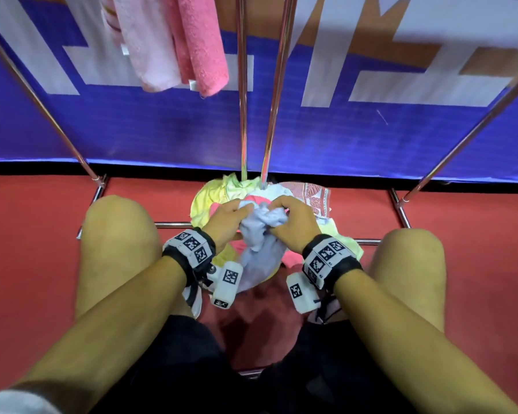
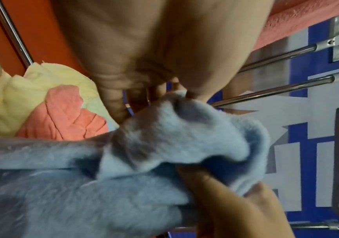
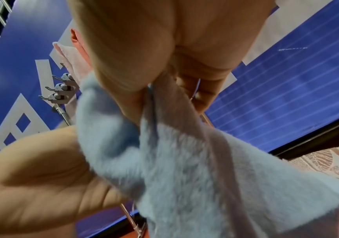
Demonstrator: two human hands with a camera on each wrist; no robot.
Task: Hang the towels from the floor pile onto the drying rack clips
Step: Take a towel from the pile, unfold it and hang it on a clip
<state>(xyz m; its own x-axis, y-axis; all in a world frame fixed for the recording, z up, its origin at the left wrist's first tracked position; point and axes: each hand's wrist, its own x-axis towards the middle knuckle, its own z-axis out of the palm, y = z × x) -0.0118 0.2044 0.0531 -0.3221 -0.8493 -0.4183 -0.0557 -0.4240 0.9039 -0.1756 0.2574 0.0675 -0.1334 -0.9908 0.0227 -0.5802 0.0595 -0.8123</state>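
Observation:
A light blue towel (image 1: 259, 231) is bunched between both hands just above the floor pile (image 1: 210, 195) of yellow, pink and patterned towels. My left hand (image 1: 226, 216) grips its left part, fingers curled into the cloth. My right hand (image 1: 293, 221) pinches its upper edge (image 3: 160, 103) between thumb and fingers. The towel (image 2: 164, 141) hangs down toward my lap. Two pink towels (image 1: 174, 40) hang from the rack at the upper left. Grey rack clips (image 3: 61, 87) show in the right wrist view, with nothing in them.
Chrome rack poles (image 1: 243, 85) rise straight behind the pile, and slanted poles (image 1: 42, 100) stand at either side. A base bar (image 1: 174, 225) runs along the red floor between my bare knees (image 1: 117, 231). A blue banner (image 1: 371, 130) closes off the back.

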